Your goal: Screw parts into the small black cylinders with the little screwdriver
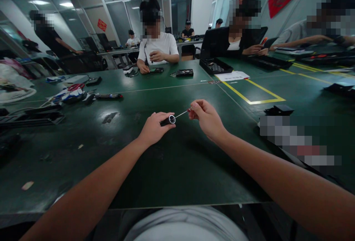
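Note:
My left hand (154, 127) is wrapped round a short black cylinder (165, 122), whose open end has a white ring and faces right. Pinched between the thumb and fingers of my right hand (205, 118) is a thin screwdriver (181, 114) with a slim metal shaft and a bit of red at its handle. The shaft slants down to the left, and its tip is at the ringed end of the cylinder. I cannot tell how deep the tip reaches inside. Both hands are held above the green table (177, 174).
Tools and cables (70, 93) lie at the left, near a black pen-like tool (108, 96). A black parts tray (216, 66) and white paper (232, 76) are at the back right. A small black part (279, 110) lies right. Across the table a person (158, 48) handles small parts.

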### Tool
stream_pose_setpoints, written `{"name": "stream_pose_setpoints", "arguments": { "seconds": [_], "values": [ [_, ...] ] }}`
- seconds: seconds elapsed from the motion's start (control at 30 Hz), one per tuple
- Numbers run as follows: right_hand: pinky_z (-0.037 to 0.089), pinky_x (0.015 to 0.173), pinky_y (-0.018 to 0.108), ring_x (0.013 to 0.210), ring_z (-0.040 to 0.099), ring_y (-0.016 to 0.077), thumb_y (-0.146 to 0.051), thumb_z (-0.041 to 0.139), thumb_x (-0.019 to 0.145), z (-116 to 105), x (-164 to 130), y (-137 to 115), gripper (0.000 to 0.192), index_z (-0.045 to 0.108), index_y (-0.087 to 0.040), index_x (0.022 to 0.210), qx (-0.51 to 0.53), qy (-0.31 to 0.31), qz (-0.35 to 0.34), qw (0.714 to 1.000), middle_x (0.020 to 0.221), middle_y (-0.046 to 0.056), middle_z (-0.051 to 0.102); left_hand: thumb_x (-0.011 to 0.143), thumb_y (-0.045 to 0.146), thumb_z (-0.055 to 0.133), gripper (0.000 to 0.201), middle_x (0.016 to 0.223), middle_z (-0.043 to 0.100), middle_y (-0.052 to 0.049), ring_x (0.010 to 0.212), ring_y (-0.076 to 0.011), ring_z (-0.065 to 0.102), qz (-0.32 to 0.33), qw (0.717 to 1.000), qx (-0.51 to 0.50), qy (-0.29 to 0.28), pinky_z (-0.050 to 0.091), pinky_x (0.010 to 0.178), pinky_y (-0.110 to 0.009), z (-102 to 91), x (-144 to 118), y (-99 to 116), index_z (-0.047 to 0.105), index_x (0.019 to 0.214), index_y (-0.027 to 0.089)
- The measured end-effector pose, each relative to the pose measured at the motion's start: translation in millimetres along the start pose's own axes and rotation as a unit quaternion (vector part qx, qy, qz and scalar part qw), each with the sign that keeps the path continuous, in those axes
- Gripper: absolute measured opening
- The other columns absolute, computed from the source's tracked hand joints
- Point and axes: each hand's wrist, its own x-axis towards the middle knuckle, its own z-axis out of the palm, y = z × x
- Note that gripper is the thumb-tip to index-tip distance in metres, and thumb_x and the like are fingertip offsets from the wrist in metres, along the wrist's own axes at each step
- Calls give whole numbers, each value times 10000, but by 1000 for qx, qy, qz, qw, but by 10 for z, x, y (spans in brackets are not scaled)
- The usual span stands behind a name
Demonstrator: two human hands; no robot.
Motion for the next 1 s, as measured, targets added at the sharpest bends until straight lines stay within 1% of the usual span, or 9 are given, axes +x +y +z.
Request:
{"name": "stream_pose_setpoints", "arguments": {
  "seconds": [0.1,0.2,0.3,0.4,0.57,0.8,1.0],
  "values": [
    [505,687,316,701,595,141,-426,529,945,-3,-4,3,209,557,-219,943,-9,12,-5,1000,809,-6,610,835,313,764,418,1197,714,-64,1126,-274,629,-1,1000,4,2,363,1120,-572,-2,1,1,686,1244,275],
    [498,687,322,695,592,146,-409,495,967,-10,-23,-26,200,555,-219,940,-59,18,-29,998,780,-9,606,838,322,760,415,1195,713,-62,1127,-276,627,3,1000,7,3,365,1119,-576,-5,-1,6,686,1244,280],
    [498,698,331,717,615,156,-384,482,980,-14,-61,-92,184,562,-220,958,-124,-7,-61,990,784,-4,623,840,312,757,407,1194,714,-61,1126,-278,626,6,1000,13,1,364,1119,-581,-8,-4,2,689,1240,284],
    [511,713,336,744,644,166,-356,491,981,-9,-105,-161,162,569,-214,976,-154,-44,-83,984,807,9,653,835,300,761,407,1201,711,-60,1133,-275,627,10,1000,12,8,371,1118,-567,-8,-4,-16,692,1236,285],
    [521,722,343,768,677,180,-336,483,989,6,-131,-189,145,565,-216,996,-183,-32,-99,978,825,21,686,833,287,762,415,1208,708,-63,1148,-266,627,10,1000,9,19,386,1110,-548,0,2,-46,689,1242,275],
    [528,731,352,770,680,186,-325,480,986,18,-120,-152,128,557,-222,986,-184,-30,-107,977,830,23,687,824,266,773,413,1204,709,-66,1147,-258,633,5,1000,9,20,397,1105,-523,-8,8,-24,696,1229,259],
    [540,731,360,770,675,185,-342,480,985,27,-98,-112,142,561,-225,984,-151,-26,-84,985,841,21,680,821,264,773,411,1211,707,-66,1148,-257,635,0,1000,1,25,416,1085,-497,-10,9,-9,698,1225,253]
  ]
}}
